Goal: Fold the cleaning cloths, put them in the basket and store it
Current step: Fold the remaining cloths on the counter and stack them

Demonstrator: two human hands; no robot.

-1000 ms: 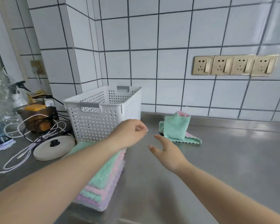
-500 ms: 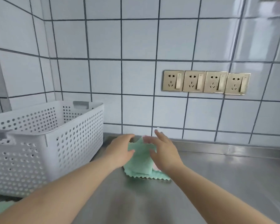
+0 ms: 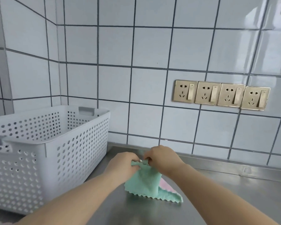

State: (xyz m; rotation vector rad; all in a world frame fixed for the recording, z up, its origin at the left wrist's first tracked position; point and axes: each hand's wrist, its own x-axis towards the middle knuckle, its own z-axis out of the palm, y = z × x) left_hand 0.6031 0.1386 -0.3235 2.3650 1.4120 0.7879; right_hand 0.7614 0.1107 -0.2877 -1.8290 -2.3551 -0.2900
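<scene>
I have my left hand (image 3: pixel 122 166) and right hand (image 3: pixel 162 159) both pinching the top edge of the green cleaning cloth (image 3: pixel 144 181), which trails on the steel counter (image 3: pixel 217 200) beside the white perforated basket (image 3: pixel 55 143), and I reckon such bunched pinches could slip or drag the pink cloth (image 3: pixel 166 186) beneath along.

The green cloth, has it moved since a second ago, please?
Yes. The green cloth lay crumpled on the steel counter; now both hands pinch its top edge and lift it, only its lower corner touching the counter.
</scene>
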